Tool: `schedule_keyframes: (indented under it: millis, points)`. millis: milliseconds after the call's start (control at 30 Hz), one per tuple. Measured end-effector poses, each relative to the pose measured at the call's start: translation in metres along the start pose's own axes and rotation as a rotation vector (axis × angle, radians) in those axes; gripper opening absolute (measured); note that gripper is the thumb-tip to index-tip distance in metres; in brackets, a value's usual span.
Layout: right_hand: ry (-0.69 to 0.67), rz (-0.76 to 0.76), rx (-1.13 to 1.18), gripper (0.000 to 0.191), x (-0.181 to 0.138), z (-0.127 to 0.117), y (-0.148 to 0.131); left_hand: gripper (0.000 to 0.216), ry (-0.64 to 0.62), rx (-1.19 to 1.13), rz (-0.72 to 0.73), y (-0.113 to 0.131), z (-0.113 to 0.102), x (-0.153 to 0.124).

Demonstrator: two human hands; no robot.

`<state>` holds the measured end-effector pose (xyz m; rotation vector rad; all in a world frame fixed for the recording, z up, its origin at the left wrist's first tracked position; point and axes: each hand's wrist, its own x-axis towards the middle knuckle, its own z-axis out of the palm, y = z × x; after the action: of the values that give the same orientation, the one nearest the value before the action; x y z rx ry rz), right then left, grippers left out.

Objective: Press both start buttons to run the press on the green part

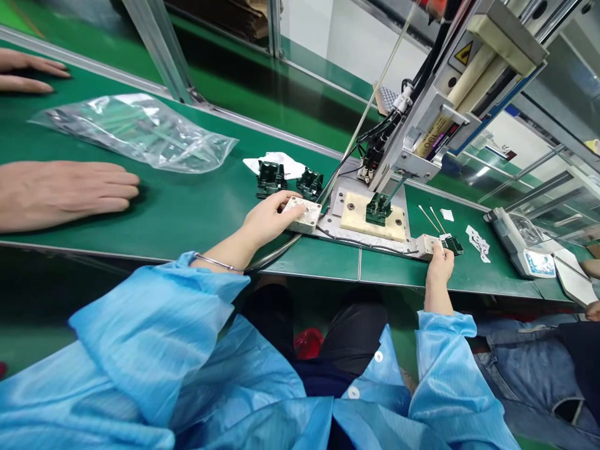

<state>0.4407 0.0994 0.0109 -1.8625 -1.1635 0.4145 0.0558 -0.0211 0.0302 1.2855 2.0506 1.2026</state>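
Observation:
My left hand (270, 220) is closed round a small metal block (307, 215) at the left end of a machine's base plate, the thumb lying on its top. At the plate's right end my right hand (439, 267) grips a similar metal block (425, 245). Between them a black plastic part (377, 210) sits on a cream fixture plate (354, 220), right under the slim tip of the press head (424, 147). Two more black parts (271, 178) lie behind my left hand, partly on white paper (291, 164). Another black part (452, 244) lies just beyond my right hand.
On the left, another person's hands (70, 190) rest on the green bench near a clear plastic bag (140, 134). Cotton swabs (429, 220), paper scraps (478, 242), a grey device (518, 247) and a notebook (574, 275) lie to the right. Cables run along the base plate.

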Motion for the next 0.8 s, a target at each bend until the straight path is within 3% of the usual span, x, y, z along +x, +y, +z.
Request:
schedule_keyframes:
  millis: [333,800]
  points:
    - [0.048,0.001,-0.057,0.046,-0.0014,0.003,0.004,0.047,0.059,0.027,-0.028,-0.001,-0.0001,-0.0039]
    - [0.044,-0.019,-0.069,0.044,-0.0042,0.003,0.0036,0.045,0.103,0.035,-0.027,-0.0019,-0.0016,-0.0039]
